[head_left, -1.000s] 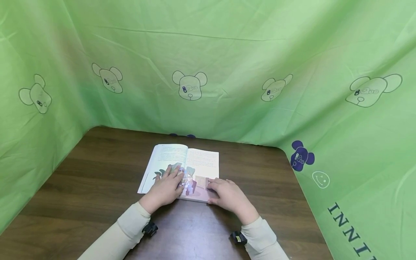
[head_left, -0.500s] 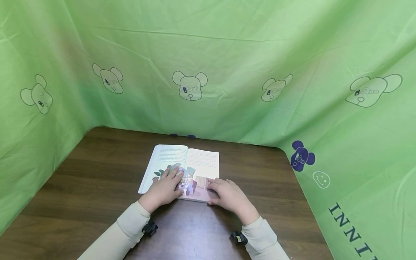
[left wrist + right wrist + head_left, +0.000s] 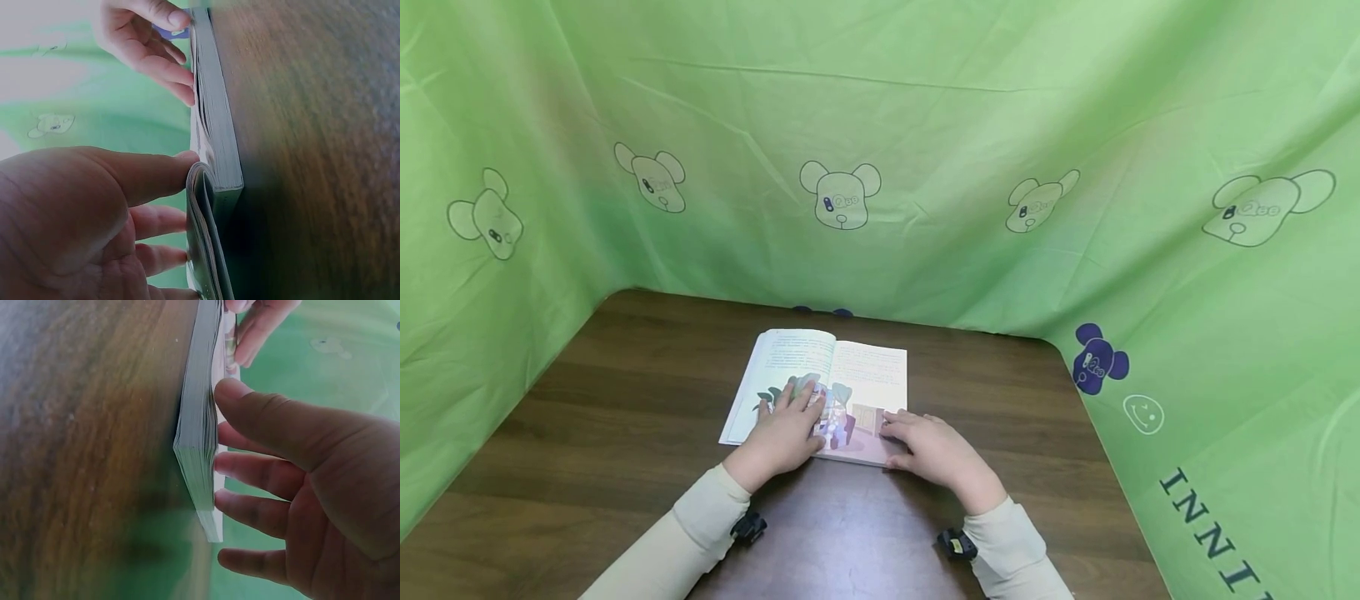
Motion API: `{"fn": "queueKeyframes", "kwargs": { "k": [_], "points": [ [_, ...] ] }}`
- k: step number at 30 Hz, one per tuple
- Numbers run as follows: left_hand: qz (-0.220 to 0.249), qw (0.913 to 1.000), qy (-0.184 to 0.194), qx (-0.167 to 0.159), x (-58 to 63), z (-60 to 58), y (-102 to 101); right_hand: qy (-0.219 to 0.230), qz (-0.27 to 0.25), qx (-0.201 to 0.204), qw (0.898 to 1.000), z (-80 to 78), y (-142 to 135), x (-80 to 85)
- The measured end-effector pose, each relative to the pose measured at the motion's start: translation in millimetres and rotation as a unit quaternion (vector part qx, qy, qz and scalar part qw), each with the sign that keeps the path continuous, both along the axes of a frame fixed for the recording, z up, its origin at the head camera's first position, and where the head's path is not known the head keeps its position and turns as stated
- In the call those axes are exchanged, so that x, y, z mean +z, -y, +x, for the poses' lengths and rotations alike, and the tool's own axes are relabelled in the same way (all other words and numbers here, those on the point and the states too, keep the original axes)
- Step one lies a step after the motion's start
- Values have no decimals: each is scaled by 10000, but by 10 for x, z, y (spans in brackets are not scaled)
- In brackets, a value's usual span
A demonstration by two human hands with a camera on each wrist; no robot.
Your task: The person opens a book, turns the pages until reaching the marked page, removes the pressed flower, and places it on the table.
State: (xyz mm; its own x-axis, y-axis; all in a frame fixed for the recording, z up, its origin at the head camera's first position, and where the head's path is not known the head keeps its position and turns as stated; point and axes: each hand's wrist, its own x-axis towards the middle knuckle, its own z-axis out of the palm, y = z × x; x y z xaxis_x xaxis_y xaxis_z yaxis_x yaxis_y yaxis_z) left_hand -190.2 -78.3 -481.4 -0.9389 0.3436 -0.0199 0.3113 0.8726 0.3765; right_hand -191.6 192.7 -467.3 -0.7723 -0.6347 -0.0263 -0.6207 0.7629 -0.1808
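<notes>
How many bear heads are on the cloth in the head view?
6 whole: pale heads far left, back left, back middle, back right, far right; a purple head, lower right. Purple tops behind the table may be another, mostly hidden.

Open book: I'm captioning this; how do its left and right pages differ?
The left page tops a thin stack; the right page, a thick block. The left page shows green leaves; the right page, a pink area. The left hand lies across the left page; the right hand touches the right page's edge. Both carry text above pictures.
</notes>
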Motion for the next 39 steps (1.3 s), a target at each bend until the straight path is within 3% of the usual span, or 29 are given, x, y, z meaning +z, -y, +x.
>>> {"fn": "queueKeyframes", "kwargs": {
  "k": [6,15,19,25,33,39],
  "points": [
    [-169,9996,-210,30,16,9,-40,-57,124,-90,9999,4,-2,-3],
    [-223,9995,-160,130,19,18,-79,-73,40,-9,10000,28,-6,9],
    [-132,9992,-328,-198,3,21,-90,-114,-38,219,9997,28,-39,23],
    [-66,9925,-695,-1000,-18,37,-93,-778,52,548,9954,-1,-58,24],
    [-84,9945,-175,-1032,-16,29,-60,-1793,-110,152,9836,-25,-23,29],
    [-15,9941,-288,-1046,-36,16,-52,-2437,-269,185,9693,-15,2,48]
  ]
}}
